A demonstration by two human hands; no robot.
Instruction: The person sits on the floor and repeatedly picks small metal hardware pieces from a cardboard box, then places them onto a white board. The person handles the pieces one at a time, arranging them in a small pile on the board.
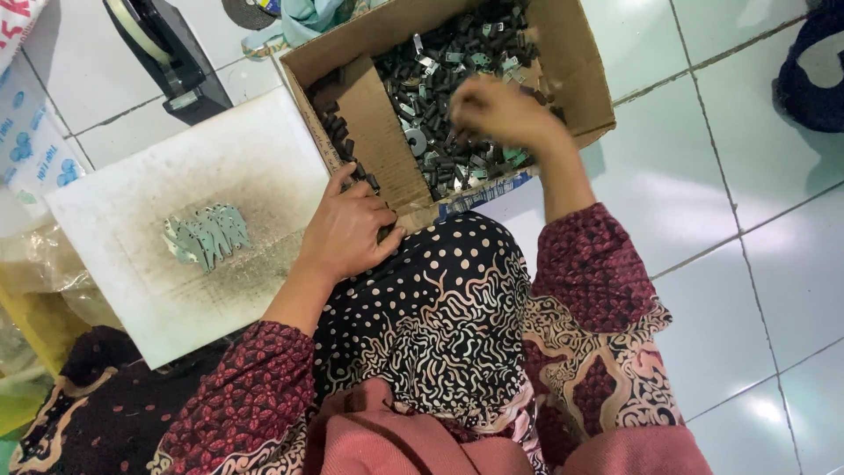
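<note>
A cardboard box (576,62) on the tiled floor holds several small dark cylinders and thin metal pieces (440,66). My right hand (501,113), blurred, reaches into the pile with its fingers bunched; what it pinches is hidden. My left hand (347,230) rests on the box's near corner, fingers curled over a few dark cylinders (352,154) by the cardboard divider (382,141). A small row of pale green metal pieces (205,236) lies on a white board (132,202) to the left of my left hand.
A black tape dispenser (167,48) stands at the back left. Printed plastic bags (26,141) lie along the left edge. A dark object (813,75) sits at the top right. My patterned knee (440,299) is just below the box.
</note>
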